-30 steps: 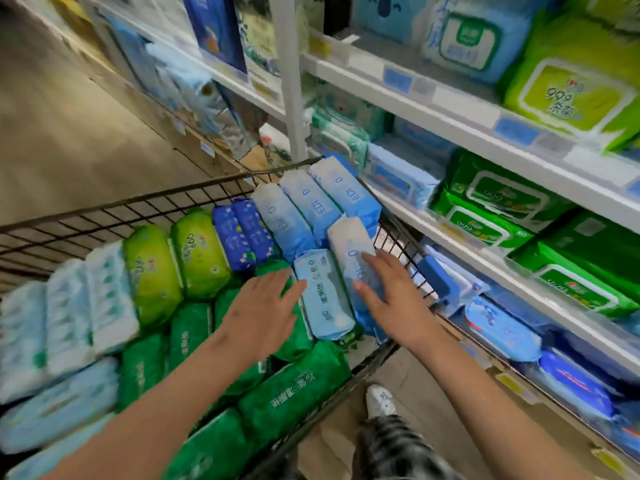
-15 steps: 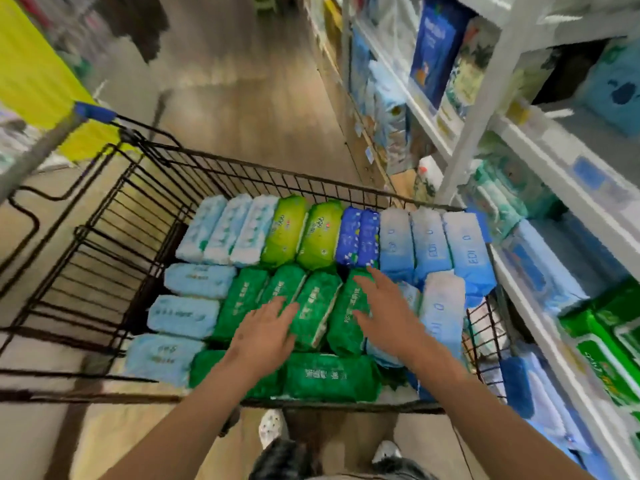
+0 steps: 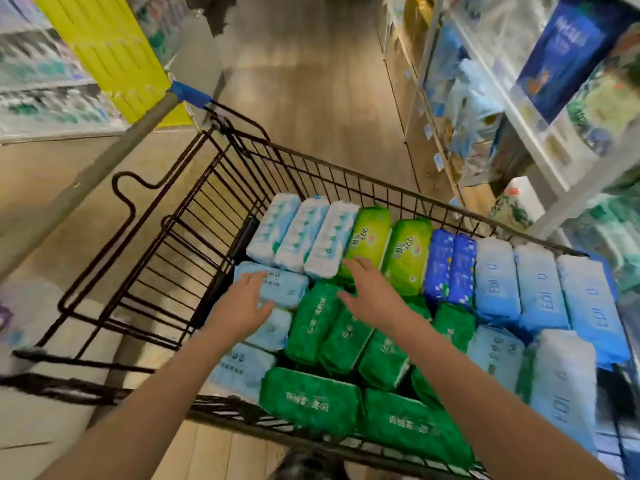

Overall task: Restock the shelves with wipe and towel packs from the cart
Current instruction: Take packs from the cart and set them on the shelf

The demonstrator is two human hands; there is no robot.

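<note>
A black wire cart (image 3: 194, 216) holds rows of packs: white-blue towel packs (image 3: 301, 233) at the back left, lime green packs (image 3: 388, 244), dark blue packs (image 3: 450, 265), light blue packs (image 3: 540, 285) on the right, dark green packs (image 3: 318, 323) in the middle. My left hand (image 3: 242, 306) hovers with spread fingers over a pale blue pack (image 3: 280, 285) at the cart's left side. Also spread and holding nothing, my right hand (image 3: 370, 292) reaches over the dark green packs toward the lime ones.
Shelves (image 3: 554, 133) with blue and patterned packs run along the right of the aisle. The wooden floor (image 3: 311, 81) stretches ahead. A yellow pillar (image 3: 104, 50) and another shelf unit stand at the left. The cart's blue-capped handle (image 3: 187, 91) points away from me.
My view swung left from the shelves to the cart. Both hands moved leftward across the packs, from the light blue ones to the pale blue and green ones.
</note>
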